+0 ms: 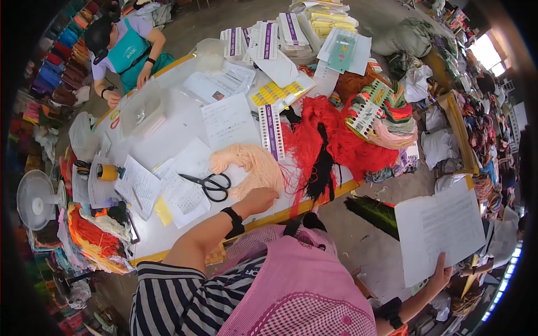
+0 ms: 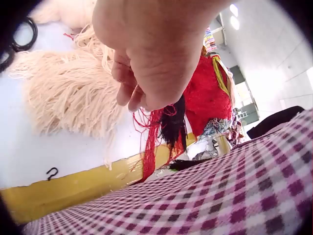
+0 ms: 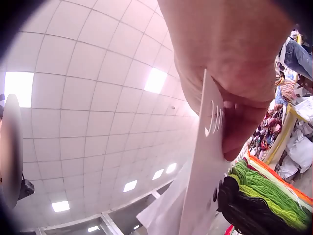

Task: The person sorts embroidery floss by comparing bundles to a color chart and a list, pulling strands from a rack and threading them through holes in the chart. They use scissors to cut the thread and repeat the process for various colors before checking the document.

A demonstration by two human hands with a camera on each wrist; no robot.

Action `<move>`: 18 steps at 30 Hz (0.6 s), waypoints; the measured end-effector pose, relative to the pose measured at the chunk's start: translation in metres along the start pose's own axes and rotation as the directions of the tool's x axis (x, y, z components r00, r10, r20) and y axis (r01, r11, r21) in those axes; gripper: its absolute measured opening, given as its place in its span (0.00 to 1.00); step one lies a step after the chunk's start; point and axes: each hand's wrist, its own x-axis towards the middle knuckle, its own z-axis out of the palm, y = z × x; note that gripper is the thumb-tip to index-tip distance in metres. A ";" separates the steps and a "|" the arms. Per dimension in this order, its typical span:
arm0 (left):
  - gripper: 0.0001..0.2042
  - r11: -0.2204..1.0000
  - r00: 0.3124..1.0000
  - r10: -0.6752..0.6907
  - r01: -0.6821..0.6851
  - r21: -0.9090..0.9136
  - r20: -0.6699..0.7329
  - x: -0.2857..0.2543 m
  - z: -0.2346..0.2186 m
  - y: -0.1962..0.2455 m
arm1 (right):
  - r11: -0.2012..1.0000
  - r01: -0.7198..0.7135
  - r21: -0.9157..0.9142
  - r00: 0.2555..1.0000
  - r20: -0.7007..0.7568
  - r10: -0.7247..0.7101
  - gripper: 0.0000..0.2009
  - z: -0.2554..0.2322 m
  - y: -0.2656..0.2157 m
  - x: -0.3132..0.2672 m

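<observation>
Head: the left hand (image 1: 256, 203) is lying at the five o'clock edge of the peach yarn (image 1: 259, 166); scissors (image 1: 216, 186), lying at eight, could be snagging it.

Left wrist: fingers are curling, grip impossible to tell; nearby red strands (image 2: 150, 156) could be tangling.

Right wrist: the right hand (image 3: 234, 73) is gripping a slotted card (image 3: 203, 161); loosening could be dropping it.

Peach yarn (image 1: 255, 162) curved on table (image 1: 182, 117); holed white card (image 3: 201, 166) tilted

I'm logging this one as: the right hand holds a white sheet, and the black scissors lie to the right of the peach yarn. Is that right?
Not quite: the black scissors lie to the left of the peach yarn, as the head view shows. The right hand does hold a white sheet.
</observation>
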 end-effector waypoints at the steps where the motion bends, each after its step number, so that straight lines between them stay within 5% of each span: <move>1: 0.08 1.000 1.000 0.012 -0.012 0.007 0.018 0.004 0.002 0.003 | 1.000 0.001 0.011 1.000 0.002 -0.001 0.13 -0.002 0.003 0.002; 13: 0.10 0.991 0.996 -0.041 0.030 0.130 0.082 0.075 0.014 0.071 | 0.978 -0.111 0.176 0.989 0.116 0.092 0.13 -0.010 0.031 0.055; 18: 0.11 0.993 0.999 0.039 -0.037 -0.110 0.010 0.154 0.036 0.148 | 0.985 -0.169 0.029 0.968 0.195 0.160 0.13 -0.032 0.047 0.102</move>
